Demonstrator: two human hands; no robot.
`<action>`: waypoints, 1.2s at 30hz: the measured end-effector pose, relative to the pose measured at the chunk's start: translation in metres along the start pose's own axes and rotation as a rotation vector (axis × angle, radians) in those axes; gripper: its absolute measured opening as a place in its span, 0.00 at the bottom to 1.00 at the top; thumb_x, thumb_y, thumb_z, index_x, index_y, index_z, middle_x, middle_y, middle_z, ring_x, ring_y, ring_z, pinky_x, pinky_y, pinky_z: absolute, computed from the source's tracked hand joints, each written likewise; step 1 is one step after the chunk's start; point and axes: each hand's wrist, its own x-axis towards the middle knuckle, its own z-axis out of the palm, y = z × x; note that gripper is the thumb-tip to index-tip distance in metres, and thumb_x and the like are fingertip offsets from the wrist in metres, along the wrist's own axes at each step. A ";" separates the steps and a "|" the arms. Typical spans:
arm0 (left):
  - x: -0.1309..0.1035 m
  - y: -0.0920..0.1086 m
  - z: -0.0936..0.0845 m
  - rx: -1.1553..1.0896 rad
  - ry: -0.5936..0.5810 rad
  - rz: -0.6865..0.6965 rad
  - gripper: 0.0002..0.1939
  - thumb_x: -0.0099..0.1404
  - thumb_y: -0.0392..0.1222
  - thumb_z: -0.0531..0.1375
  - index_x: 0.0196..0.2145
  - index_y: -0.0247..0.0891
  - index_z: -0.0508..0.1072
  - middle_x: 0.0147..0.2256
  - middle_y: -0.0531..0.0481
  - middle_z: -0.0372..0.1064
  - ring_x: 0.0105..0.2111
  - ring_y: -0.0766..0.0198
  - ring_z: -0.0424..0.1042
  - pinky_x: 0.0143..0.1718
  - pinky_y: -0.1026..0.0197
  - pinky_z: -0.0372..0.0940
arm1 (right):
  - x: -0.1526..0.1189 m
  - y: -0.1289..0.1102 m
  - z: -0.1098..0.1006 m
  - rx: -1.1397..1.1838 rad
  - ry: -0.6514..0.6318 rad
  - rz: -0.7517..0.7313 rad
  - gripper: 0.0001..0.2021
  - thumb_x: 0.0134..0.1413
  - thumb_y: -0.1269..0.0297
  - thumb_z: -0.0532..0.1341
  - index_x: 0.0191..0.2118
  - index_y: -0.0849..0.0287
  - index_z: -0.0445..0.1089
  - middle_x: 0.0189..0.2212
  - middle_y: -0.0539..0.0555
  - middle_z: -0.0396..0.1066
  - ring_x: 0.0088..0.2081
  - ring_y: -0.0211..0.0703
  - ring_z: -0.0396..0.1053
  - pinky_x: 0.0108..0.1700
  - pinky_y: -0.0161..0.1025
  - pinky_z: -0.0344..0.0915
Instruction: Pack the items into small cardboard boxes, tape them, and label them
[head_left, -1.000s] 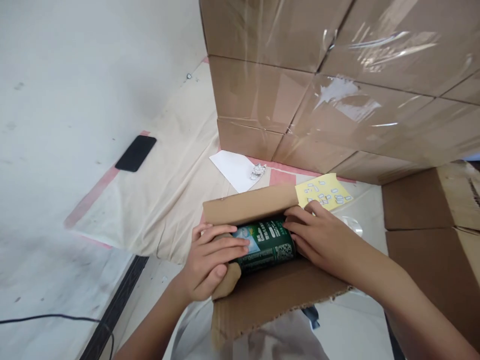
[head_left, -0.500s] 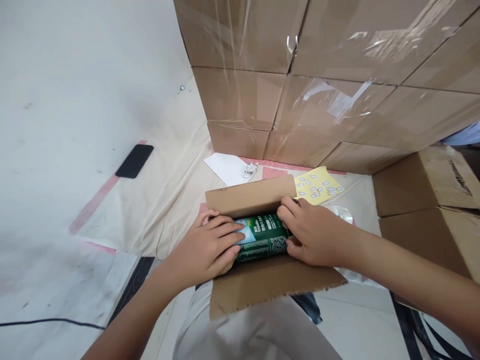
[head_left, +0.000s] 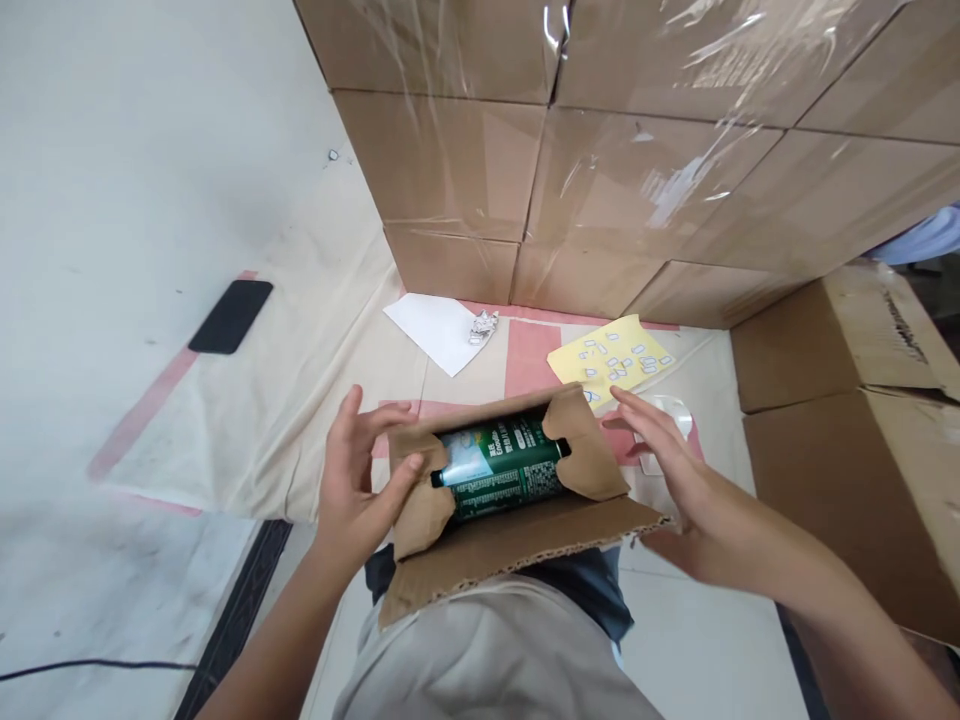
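A small cardboard box [head_left: 510, 545] rests on the lap with its top open. Inside it lies a green can [head_left: 502, 465] with white print and a light-blue patch. Notched end flaps fold inward over both ends of the can, and the long near flap stands out toward the body. At the box's left end is my left hand [head_left: 364, 470], fingers apart, its thumb against the left end flap. My right hand [head_left: 686, 480] is spread just beyond the right end, holding nothing.
Stacked taped cartons [head_left: 465, 170] rise in front. On the cloth lie white paper [head_left: 431, 325] with crumpled scraps, a yellow sheet [head_left: 619, 345] with small stickers, and a clear tape roll [head_left: 671, 410]. A black phone [head_left: 231, 317] is left; an open carton [head_left: 817, 450] stands right.
Both hands have drawn outward from the can and opened. The end flaps now show folded in over the can's ends. The view has shifted slightly.
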 end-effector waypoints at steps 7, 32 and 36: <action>0.027 -0.011 -0.009 -0.090 -0.359 0.219 0.45 0.75 0.65 0.30 0.44 0.44 0.83 0.45 0.45 0.82 0.58 0.50 0.70 0.65 0.42 0.58 | 0.024 -0.010 0.068 0.555 0.577 0.244 0.43 0.62 0.58 0.65 0.74 0.40 0.41 0.70 0.58 0.55 0.52 0.47 0.69 0.50 0.47 0.74; 0.048 0.079 0.047 0.457 -0.562 0.807 0.13 0.69 0.44 0.62 0.51 0.46 0.77 0.54 0.56 0.77 0.62 0.54 0.68 0.75 0.41 0.40 | -0.048 0.094 0.048 0.575 0.646 0.958 0.17 0.49 0.48 0.62 0.33 0.57 0.80 0.42 0.58 0.77 0.41 0.50 0.70 0.40 0.42 0.63; -0.005 0.104 0.151 -0.146 -0.685 0.702 0.11 0.73 0.46 0.58 0.50 0.48 0.75 0.57 0.60 0.75 0.62 0.66 0.67 0.73 0.57 0.49 | -0.043 0.095 0.043 0.619 0.597 0.999 0.16 0.47 0.48 0.64 0.30 0.58 0.78 0.36 0.56 0.75 0.35 0.45 0.68 0.35 0.40 0.61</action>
